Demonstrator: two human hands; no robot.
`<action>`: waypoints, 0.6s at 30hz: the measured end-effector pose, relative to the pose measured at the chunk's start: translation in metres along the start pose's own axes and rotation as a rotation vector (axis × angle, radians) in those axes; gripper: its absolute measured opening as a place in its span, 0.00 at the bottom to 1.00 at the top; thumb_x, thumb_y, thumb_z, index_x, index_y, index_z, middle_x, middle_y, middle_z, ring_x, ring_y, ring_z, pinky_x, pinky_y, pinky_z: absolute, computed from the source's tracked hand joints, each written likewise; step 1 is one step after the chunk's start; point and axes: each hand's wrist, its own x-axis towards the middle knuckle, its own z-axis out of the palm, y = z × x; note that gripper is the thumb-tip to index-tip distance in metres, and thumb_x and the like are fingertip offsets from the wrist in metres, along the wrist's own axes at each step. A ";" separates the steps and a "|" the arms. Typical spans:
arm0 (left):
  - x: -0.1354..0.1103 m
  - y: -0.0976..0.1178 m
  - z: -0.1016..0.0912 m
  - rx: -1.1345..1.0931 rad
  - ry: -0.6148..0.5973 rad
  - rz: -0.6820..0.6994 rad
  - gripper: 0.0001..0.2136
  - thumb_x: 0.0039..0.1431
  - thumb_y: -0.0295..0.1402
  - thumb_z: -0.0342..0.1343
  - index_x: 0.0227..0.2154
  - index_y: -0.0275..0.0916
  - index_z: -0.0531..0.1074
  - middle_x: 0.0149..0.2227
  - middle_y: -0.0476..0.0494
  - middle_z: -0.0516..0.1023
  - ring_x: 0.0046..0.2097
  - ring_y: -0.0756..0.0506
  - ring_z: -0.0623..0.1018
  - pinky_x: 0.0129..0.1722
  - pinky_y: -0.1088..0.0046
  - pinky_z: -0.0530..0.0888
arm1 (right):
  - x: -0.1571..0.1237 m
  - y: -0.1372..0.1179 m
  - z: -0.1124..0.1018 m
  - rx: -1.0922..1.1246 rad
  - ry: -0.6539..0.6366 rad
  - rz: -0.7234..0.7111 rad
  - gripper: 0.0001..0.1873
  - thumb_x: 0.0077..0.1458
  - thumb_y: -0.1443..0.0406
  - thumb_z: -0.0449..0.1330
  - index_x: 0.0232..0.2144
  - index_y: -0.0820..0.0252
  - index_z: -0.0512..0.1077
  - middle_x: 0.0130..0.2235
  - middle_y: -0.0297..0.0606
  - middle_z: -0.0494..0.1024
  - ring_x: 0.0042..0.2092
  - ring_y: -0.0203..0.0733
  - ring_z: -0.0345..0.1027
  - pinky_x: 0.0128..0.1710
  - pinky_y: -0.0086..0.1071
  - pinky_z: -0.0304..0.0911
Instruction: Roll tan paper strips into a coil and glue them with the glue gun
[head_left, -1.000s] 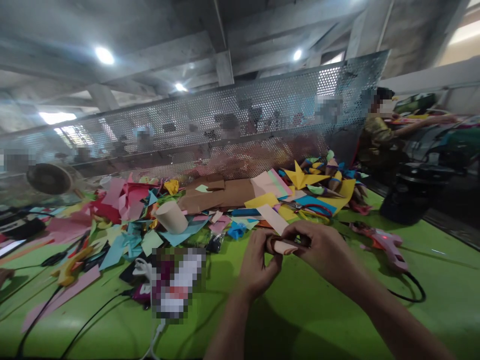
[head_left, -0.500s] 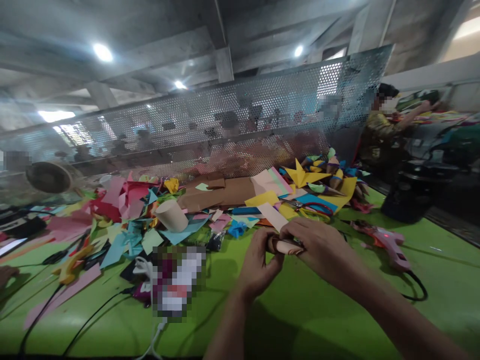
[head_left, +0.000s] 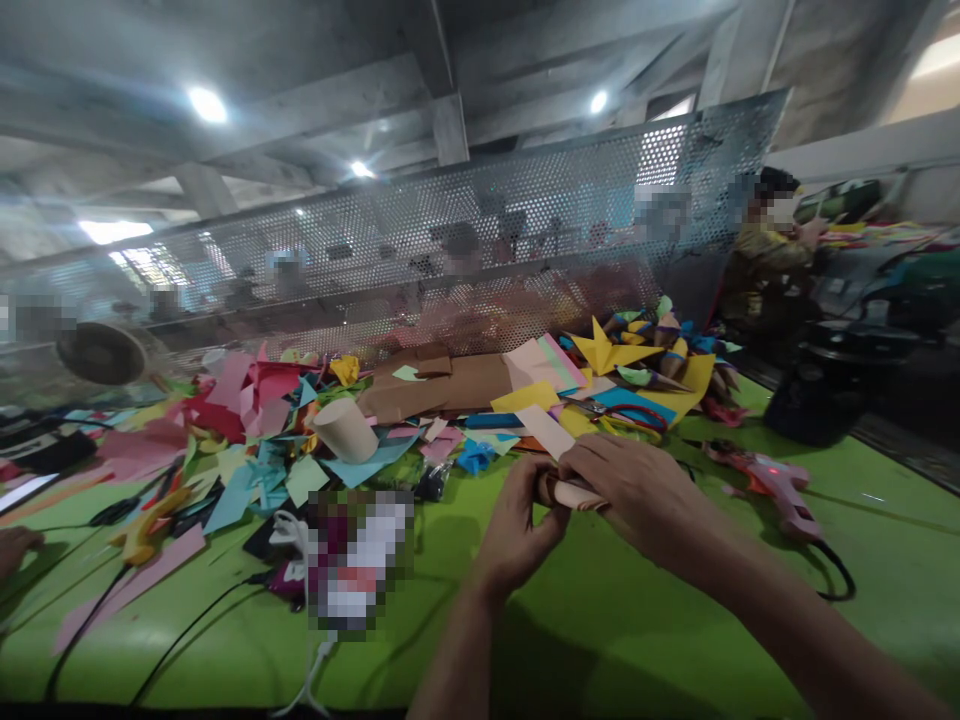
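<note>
Both my hands meet over the green table (head_left: 615,620). A small rolled piece of pink paper (head_left: 571,492) lies between them. My left hand (head_left: 519,525) grips its left end with curled fingers. My right hand (head_left: 637,490) closes over the roll from above, fingers wrapped round it. A flat pink paper strip (head_left: 545,431) lies just behind my hands.
A heap of coloured paper scraps (head_left: 247,440) covers the far half of the table, with a beige paper roll (head_left: 345,430), brown sheets (head_left: 450,385), a yellow star (head_left: 604,352) and scissors (head_left: 634,418). A pink glue gun (head_left: 769,485) with cable lies right. A perforated metal screen (head_left: 480,250) stands behind; another person (head_left: 765,260) sits at right.
My hands have stayed on the pink roll, and my right hand has closed a little further over it. The view has barely shifted.
</note>
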 end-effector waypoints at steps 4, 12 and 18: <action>0.000 0.000 0.001 0.021 0.006 0.003 0.10 0.57 0.27 0.53 0.43 0.42 0.67 0.40 0.48 0.69 0.42 0.46 0.68 0.45 0.71 0.65 | 0.000 0.000 -0.001 -0.035 0.003 -0.019 0.06 0.56 0.74 0.56 0.33 0.60 0.69 0.32 0.38 0.72 0.33 0.43 0.65 0.32 0.34 0.50; 0.000 0.001 0.000 0.024 -0.010 -0.016 0.08 0.57 0.31 0.54 0.40 0.40 0.68 0.40 0.47 0.69 0.42 0.45 0.67 0.44 0.71 0.64 | 0.001 -0.004 -0.002 0.042 0.004 0.105 0.06 0.54 0.73 0.60 0.34 0.59 0.71 0.33 0.37 0.74 0.35 0.45 0.68 0.33 0.34 0.53; 0.008 -0.007 0.000 -0.400 0.052 -0.219 0.13 0.52 0.35 0.54 0.41 0.40 0.65 0.33 0.49 0.69 0.34 0.49 0.66 0.35 0.74 0.63 | 0.005 0.000 0.003 0.438 0.158 0.201 0.06 0.61 0.67 0.56 0.39 0.56 0.73 0.40 0.36 0.79 0.40 0.41 0.72 0.39 0.32 0.63</action>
